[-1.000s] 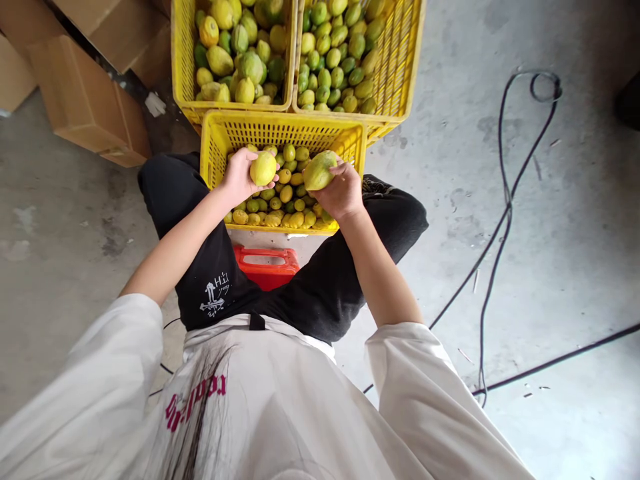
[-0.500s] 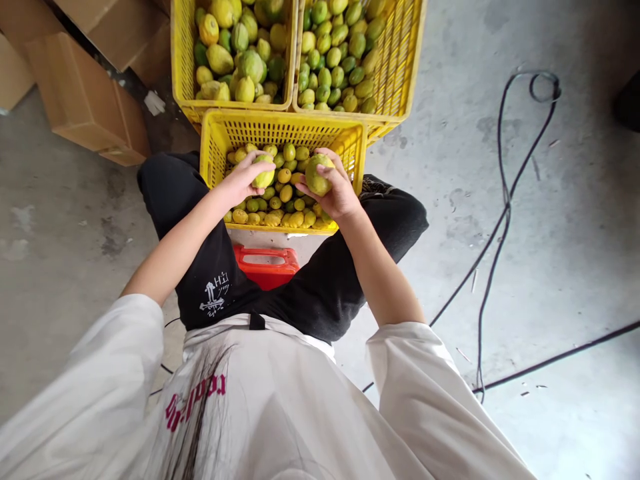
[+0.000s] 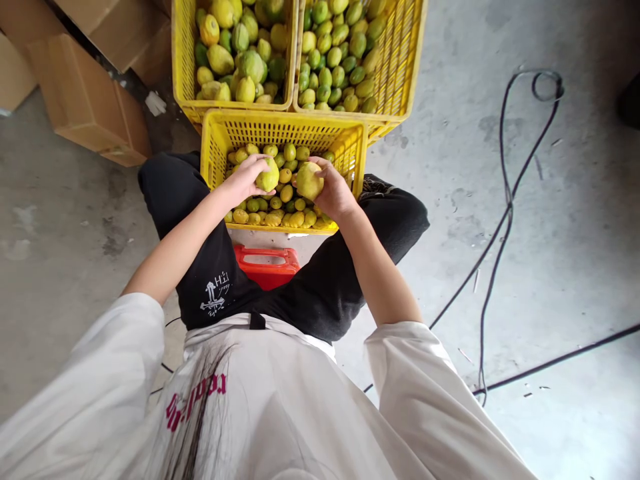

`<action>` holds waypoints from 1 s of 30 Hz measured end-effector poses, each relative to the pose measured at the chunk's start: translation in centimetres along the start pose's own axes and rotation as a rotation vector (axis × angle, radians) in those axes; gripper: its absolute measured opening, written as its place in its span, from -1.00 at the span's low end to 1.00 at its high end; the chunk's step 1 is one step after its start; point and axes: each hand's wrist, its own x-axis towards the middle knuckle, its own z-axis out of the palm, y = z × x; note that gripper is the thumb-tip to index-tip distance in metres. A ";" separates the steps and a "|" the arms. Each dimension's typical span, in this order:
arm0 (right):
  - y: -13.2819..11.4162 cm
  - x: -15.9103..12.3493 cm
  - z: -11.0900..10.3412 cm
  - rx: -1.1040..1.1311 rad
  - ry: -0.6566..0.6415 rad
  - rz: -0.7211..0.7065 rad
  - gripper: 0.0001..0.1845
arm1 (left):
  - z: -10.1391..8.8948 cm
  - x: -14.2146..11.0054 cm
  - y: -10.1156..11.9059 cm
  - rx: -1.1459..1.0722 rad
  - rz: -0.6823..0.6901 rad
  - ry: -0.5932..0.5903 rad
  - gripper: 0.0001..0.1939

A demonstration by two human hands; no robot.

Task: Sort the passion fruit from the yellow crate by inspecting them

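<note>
My left hand (image 3: 249, 179) is closed round a yellow-green lemon (image 3: 267, 175), its fingers over the far side of the fruit. In my right hand (image 3: 334, 190) is a larger, paler yellow lemon (image 3: 309, 181), gripped from the right. Both fruits are held a short way apart above a yellow plastic crate (image 3: 213, 143). Many small yellow and green lemons (image 3: 286, 193) lie in that crate under my hands. My wrists hide part of the crate's contents.
Two more yellow crates, a left one (image 3: 183, 67) and a right one (image 3: 400, 60), hold lemons beyond the near crate. Cardboard boxes (image 3: 75, 93) lie at the far left. A red plastic stool (image 3: 267, 270) is between my legs. A black cable (image 3: 507, 200) loops over the concrete floor at right.
The lemon in my right hand has been turned and moved slightly left, and now shows a paler yellow side. My left hand has shifted slightly right with its lemon.
</note>
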 end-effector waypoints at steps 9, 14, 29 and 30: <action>2.4 1.8 -1.8 -0.168 0.091 0.119 -0.30 | -0.6 0.1 0.2 0.084 0.031 0.068 -0.54; 2.3 1.3 -1.9 -0.311 0.156 0.117 -0.42 | -0.5 0.1 -0.2 0.123 -0.025 0.043 -0.52; 2.2 0.3 -0.5 -0.469 -0.042 0.246 -0.36 | -0.7 0.7 -1.3 0.279 -0.068 -0.036 -0.81; 2.0 0.1 -0.6 -0.498 -0.071 0.294 -0.36 | -0.8 0.6 -1.4 0.378 -0.065 -0.036 -0.85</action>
